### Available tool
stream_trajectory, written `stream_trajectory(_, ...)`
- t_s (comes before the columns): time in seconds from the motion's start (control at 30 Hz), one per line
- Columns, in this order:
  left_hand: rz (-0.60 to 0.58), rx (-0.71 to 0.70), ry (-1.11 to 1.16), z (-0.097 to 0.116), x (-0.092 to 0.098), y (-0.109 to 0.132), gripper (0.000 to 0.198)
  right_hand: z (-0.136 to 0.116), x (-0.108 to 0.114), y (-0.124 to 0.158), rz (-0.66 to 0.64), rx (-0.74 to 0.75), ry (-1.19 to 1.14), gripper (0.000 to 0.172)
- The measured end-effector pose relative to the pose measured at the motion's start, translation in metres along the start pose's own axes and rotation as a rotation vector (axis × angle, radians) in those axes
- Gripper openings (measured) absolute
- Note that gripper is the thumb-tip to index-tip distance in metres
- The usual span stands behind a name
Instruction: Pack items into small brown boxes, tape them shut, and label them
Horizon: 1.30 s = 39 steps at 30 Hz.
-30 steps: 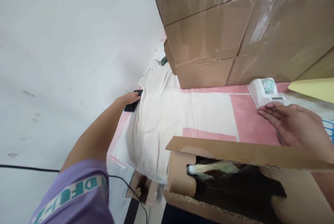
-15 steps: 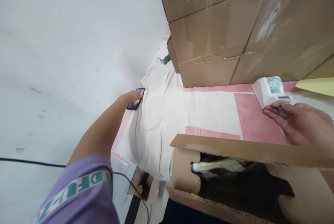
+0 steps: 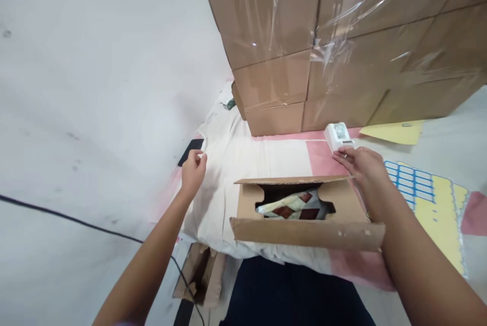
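My left hand [image 3: 193,171] hovers over the left edge of a cream cloth [image 3: 243,164], fingers loosely curled, holding nothing I can see. A black phone [image 3: 190,151] lies just beyond it on the floor. My right hand [image 3: 361,166] rests with fingers stretched flat at the far right corner of an open cardboard box [image 3: 304,214], next to a small white device [image 3: 338,136]. Inside the box lies a wrapped item with a cream and dark red diamond pattern [image 3: 292,207].
A tall stack of plastic-wrapped cardboard cartons [image 3: 342,47] stands right behind the cloth. A sheet of blue and yellow labels [image 3: 426,189] and a yellow paper [image 3: 395,131] lie at the right. A black cable [image 3: 76,222] crosses the pale floor at the left.
My left hand has let go of the phone and drawn back toward the cloth. The view has pulled back and up, showing the whole box; my right hand now rests at the box's corner.
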<state>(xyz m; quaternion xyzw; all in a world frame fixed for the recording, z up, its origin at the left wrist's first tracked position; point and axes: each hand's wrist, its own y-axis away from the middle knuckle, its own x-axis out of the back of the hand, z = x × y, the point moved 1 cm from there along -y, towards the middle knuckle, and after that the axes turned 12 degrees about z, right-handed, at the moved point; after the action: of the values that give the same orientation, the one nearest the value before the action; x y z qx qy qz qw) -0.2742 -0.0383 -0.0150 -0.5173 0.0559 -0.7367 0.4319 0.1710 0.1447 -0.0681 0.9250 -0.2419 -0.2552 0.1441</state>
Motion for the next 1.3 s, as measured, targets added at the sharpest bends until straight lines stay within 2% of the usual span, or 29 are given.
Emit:
stream_trajectory(0.13,0.134,-0.141,0.221,0.066,0.056,0.039,0.025,0.003,0.0,-0.002,-0.014,-0.023,0.077,0.039)
stream_trajectory(0.17,0.179,-0.209,0.288,0.086,0.072,0.048,0.023,0.002,0.0,0.001,-0.017,-0.028,0.078,0.04)
stream_trajectory(0.23,0.254,-0.457,0.453,0.126,0.101,0.068,0.013,0.0,-0.001,0.009,-0.025,-0.03,0.078,0.042)
stream_trajectory(0.27,0.236,-0.574,0.496,0.145,0.111,0.078,0.011,-0.002,-0.001,0.014,-0.037,-0.031,0.077,0.043)
stream_trajectory(0.33,0.087,-0.757,0.451,0.177,0.121,0.098,0.024,-0.009,0.001,0.028,-0.067,-0.036,0.079,0.043)
stream_trajectory(0.43,-0.174,-0.865,0.275,0.205,0.111,0.122,0.049,-0.027,0.008,0.053,-0.132,-0.043,0.081,0.045)
stream_trajectory(0.5,-0.267,-0.86,0.261,0.209,0.097,0.133,0.054,-0.043,0.017,0.074,-0.189,-0.03,0.067,0.048)
stream_trajectory(0.63,-0.384,-0.765,0.305,0.202,0.075,0.148,0.053,-0.077,0.041,0.13,-0.355,0.066,0.036,0.055)
stream_trajectory(0.73,-0.46,-0.726,0.317,0.199,0.069,0.158,0.046,-0.094,0.056,0.175,-0.436,0.135,0.05,0.056)
stream_trajectory(0.83,-0.49,-0.689,0.319,0.199,0.069,0.165,0.048,-0.097,0.063,0.214,-0.533,0.157,0.055,0.046)
stream_trajectory(0.93,-0.504,-0.649,0.341,0.2,0.074,0.167,0.048,-0.089,0.064,0.243,-0.599,0.155,0.076,0.038)
stream_trajectory(1.0,-0.498,-0.607,0.434,0.199,0.081,0.166,0.044,-0.081,0.062,0.256,-0.622,0.156,0.094,0.036)
stream_trajectory(1.17,-0.28,-0.319,0.966,0.201,0.113,0.155,0.029,-0.066,0.061,0.279,-0.711,0.209,0.122,0.034)
stream_trajectory(1.23,-0.257,-0.282,1.01,0.204,0.124,0.152,0.026,-0.063,0.063,0.287,-0.757,0.227,0.129,0.034)
stream_trajectory(1.3,-0.283,-0.284,0.979,0.208,0.131,0.152,0.026,-0.06,0.064,0.295,-0.813,0.241,0.149,0.033)
